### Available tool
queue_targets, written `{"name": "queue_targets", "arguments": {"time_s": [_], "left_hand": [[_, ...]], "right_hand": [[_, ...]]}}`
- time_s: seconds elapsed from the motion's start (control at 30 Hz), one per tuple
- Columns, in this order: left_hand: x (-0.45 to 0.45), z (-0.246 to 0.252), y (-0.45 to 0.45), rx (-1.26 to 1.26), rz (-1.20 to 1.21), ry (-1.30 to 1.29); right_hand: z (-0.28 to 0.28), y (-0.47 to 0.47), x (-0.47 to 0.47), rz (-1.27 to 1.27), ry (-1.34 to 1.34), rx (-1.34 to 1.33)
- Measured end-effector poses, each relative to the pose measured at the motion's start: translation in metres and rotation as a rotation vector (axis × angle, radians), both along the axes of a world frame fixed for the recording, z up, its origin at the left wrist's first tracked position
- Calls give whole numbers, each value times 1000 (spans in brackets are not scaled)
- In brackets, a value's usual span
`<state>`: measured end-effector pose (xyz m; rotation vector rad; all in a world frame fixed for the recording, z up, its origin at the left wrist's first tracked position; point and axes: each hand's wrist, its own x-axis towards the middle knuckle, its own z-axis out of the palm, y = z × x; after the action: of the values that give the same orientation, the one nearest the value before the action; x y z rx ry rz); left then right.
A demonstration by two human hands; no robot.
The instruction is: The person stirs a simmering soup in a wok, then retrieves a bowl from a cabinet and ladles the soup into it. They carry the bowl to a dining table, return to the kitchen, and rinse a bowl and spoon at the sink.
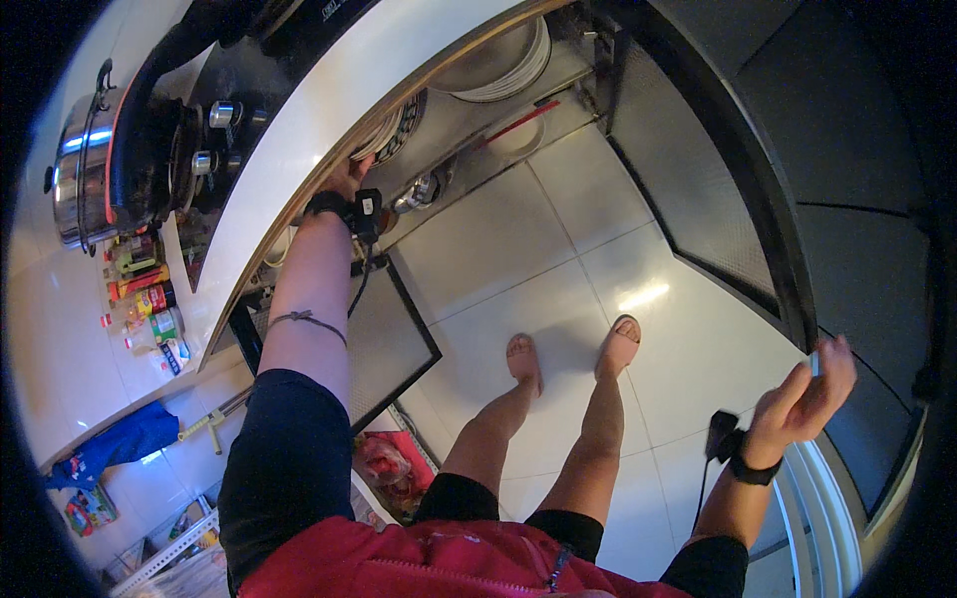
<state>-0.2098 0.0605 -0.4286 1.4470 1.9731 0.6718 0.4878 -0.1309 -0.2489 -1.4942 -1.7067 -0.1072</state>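
My left hand [350, 178] reaches into the cabinet below the countertop and touches the edge of a stack of plates and bowls [392, 134]; the counter's edge hides part of its fingers, so its grip cannot be made out. To the right on the same shelf stands a stack of white plates [516, 67]. Below the left wrist, metal kitchenware [420, 193] lies on the lower level. My right hand [811, 392] is raised at the right, its fingers apart and holding nothing, near the outer corner of the cabinet door with a textured panel [688, 157].
A steel pot [90, 164] and a black-handled pan [149, 149] stand on the gas stove at the left. Several bottles [153, 299] line the counter. Another cabinet door [389, 329] hangs open below my left arm. A red item [392, 467] lies beside my legs.
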Motion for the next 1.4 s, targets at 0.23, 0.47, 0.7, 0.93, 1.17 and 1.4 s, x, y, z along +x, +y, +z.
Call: {"name": "queue_targets", "arguments": {"time_s": [0.23,0.47,0.7,0.93,1.17,1.4], "left_hand": [[-61,14,2,-19,-149,-149],[71,62,-6,18,117,-196],[97,72,0,119,398,-522],[80,50,5,321,375,-631],[72,42,15,349,427,-667],[6,-15,40,425,179,-163]], "right_hand": [[-38,-14,-93,369,386,-225],[-108,33,-194,480,752,-502],[-166,143,-308,770,824,-641],[-148,220,-401,928,1063,-825],[-149,252,-436,967,1222,-1116],[-152,248,-453,939,1401,-1094]]}}
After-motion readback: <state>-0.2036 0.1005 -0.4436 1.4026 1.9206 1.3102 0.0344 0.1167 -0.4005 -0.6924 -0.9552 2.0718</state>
